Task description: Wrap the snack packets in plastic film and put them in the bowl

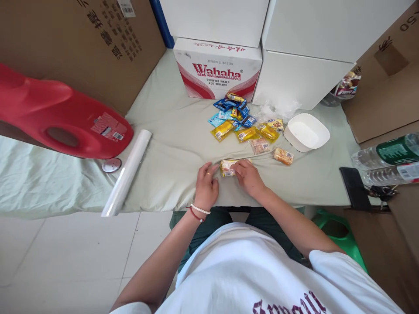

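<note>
In front of me on the cloth lies a small wrapped snack (227, 168) in a yellow and white packet. My right hand (251, 179) has its fingers closed on the packet's right part and covers some of it. At the packet's left end is my left hand (206, 187), its fingers stretched out and apart; whether a fingertip touches the wrapper is hard to see. A second wrapped snack (283, 156) lies to the right, and a pinkish packet (260, 146) just beyond. Behind them is a pile of blue packets (244, 108) and yellow packets (223, 130).
A white bowl (307, 133) stands right of the pile, beside a crumpled clear bag (278, 111). Boxes, one a Wahaha carton (218, 69), line the back. At left are a red jug (65, 115) and a plastic-film roll (127, 174). Bottles (389, 152) and a phone (354, 188) lie right.
</note>
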{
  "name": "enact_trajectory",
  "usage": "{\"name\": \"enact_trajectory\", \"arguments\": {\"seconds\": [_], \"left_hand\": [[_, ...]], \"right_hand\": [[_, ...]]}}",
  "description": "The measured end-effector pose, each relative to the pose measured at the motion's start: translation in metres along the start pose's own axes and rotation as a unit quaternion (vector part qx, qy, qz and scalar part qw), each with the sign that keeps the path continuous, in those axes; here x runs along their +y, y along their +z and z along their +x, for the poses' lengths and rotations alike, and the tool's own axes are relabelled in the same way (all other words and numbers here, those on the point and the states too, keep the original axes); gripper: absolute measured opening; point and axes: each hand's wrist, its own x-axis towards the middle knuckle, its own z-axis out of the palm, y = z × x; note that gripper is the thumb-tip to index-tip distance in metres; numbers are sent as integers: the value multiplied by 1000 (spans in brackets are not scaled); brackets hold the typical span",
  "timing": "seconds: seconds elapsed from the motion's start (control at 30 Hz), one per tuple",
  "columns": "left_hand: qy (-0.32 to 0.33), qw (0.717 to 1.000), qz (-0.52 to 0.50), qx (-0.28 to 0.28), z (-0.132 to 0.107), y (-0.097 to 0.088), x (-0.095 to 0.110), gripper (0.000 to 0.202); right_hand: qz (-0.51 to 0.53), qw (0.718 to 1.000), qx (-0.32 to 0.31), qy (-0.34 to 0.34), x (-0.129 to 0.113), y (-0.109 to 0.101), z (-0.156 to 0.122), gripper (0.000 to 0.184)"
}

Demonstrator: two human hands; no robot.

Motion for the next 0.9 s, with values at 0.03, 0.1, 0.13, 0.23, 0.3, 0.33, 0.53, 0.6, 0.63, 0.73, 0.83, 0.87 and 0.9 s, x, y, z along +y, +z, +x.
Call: {"name": "enact_trajectory", "arguments": {"seconds": [0.03,0.1,0.13,0.23,0.3,0.33,0.53,0.6,0.63,0.73,0.83,0.87,0.9], "left_hand": [[38,998,48,-6,3,0,0,41],[106,988,111,-27,8,2,1,37],[125,983,130,-43,10,4,1,36],[132,974,165,-79,12,9,-1,37],[126,973,176,-85,10,13,-2,37],[125,972,178,-85,9,14,-2,37],[125,982,126,-71,9,18,6,36],[126,982,107,-90,11,18,8,37],[126,982,106,-97,12,19,8,37],[135,978,119,-101,13,19,8,38],[150,976,121,-104,12,20,6,39],[151,976,118,-107,12,19,5,39],[151,975,115,-112,11,18,4,38]], "right_hand": [[10,1000,0,2,0,0,0,31],[38,999,0,5,0,-2,-1,30],[59,998,3,9,1,-2,-1,29],[166,984,29,59,3,-5,2,23],[253,959,46,121,5,-6,5,17],[288,945,51,149,5,-7,6,16],[382,898,77,206,-4,-13,5,21],[414,877,94,227,-7,-15,3,22],[427,866,109,237,-8,-16,2,22],[409,868,156,236,-12,-14,0,21],[243,951,126,143,-18,-7,-1,20],[166,976,95,106,-19,-4,-1,23],[90,991,61,75,-21,-1,-2,26]]}}
